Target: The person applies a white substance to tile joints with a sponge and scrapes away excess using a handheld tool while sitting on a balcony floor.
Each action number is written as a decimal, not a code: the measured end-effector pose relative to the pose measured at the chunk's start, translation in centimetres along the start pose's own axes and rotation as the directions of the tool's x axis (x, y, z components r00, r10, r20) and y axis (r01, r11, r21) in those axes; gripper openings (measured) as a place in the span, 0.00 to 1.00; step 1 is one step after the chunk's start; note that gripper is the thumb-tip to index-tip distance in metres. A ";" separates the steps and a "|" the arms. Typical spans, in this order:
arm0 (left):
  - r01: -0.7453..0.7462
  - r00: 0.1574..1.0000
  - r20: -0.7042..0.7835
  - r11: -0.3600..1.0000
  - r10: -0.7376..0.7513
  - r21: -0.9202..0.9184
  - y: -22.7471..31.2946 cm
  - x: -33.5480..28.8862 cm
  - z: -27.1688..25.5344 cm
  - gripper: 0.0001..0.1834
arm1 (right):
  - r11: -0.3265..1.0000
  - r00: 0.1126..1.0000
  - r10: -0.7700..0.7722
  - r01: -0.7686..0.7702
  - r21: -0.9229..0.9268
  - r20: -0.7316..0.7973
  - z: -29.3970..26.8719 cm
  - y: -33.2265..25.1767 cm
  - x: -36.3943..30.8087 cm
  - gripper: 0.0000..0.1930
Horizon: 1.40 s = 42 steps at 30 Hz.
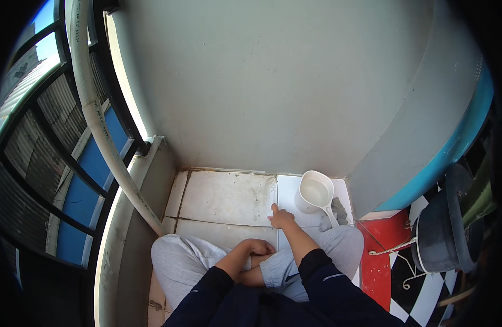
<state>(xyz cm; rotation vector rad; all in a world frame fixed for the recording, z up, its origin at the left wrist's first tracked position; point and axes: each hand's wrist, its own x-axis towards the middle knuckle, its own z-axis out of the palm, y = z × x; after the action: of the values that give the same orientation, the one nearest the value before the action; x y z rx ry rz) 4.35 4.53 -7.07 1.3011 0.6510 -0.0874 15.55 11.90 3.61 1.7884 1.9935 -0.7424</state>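
Observation:
I sit cross-legged on a floor of light tiles. My right hand [282, 217] is closed and reaches down to the seam between a worn, stained tile [226, 196] and a cleaner white tile [286, 188]. A small pale bit shows at its fingertips, too small to name. My left hand [260, 247] rests by my crossed legs with its fingers curled, and I see nothing in it. Right of my right hand stands a white dipper [315, 191] with cloudy liquid inside, its handle pointing toward my knee. A grey cloth [339, 211] lies crumpled beside the dipper, partly behind its handle.
A grey wall [272, 82] rises ahead. Along the left run a low ledge [125, 234], a pale pipe [106, 141] and a black metal grille [54, 158]. At the right, a dark plant pot [439, 234] with rope stands near red tiles [375, 256].

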 end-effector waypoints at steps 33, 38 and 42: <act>0.022 0.957 -0.247 0.806 0.155 0.592 1.3 -6.1 0.7 0.07 | 0.998 0.999 -0.029 0.031 0.051 -0.040 0.6 0.1 0.2 0.24; 0.183 0.883 -0.429 0.705 0.189 0.686 3.0 -6.7 3.3 0.07 | 0.998 0.998 -0.039 0.041 0.055 -0.040 0.6 0.7 0.4 0.24; 0.388 0.722 -0.597 0.509 0.351 0.768 6.3 -8.9 4.9 0.11 | 0.999 0.999 -0.047 0.048 0.024 -0.018 0.4 0.3 0.6 0.26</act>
<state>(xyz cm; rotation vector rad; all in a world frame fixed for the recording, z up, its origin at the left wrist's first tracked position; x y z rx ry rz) 1.59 -0.76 3.35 2.3948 1.4102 0.0961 15.73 12.17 2.84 1.7724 2.0529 -0.7715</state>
